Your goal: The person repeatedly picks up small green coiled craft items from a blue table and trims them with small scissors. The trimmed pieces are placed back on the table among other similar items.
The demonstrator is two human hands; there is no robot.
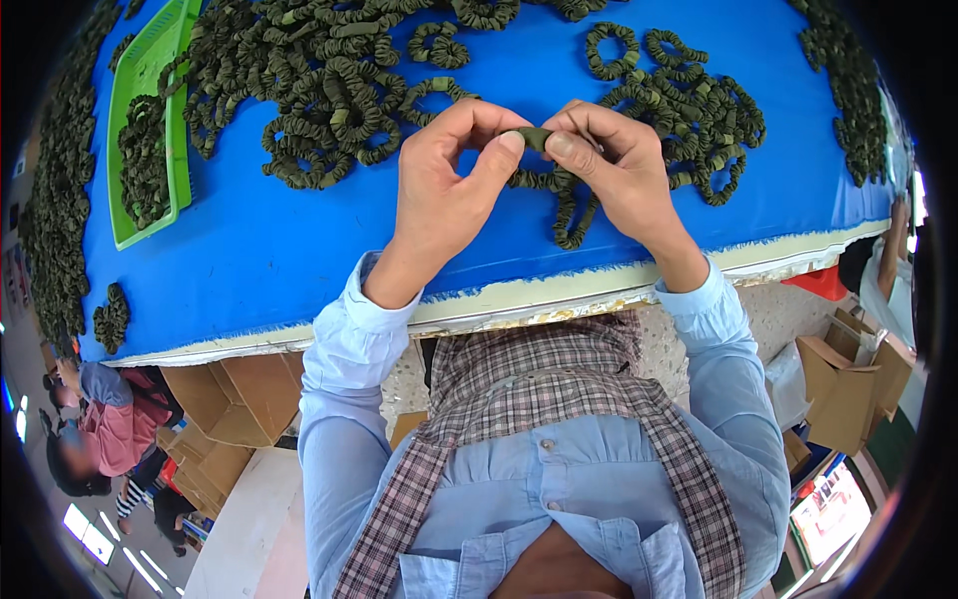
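Observation:
My left hand (446,185) and my right hand (614,160) meet above the blue table (269,260), both pinching the same dark green gathered elastic band (536,137) between thumb and fingers. The rest of that band (569,215) hangs down in a loop under my right hand. A big heap of the same green bands (309,90) lies just beyond my left hand. Another pile of bands (689,110) sits behind my right hand.
A green plastic tray (130,100) holding some bands stands at the table's left. More bands line the left edge (60,200) and far right (848,90). Cardboard boxes (848,384) sit on the floor at right and left. Another person (105,429) is at lower left.

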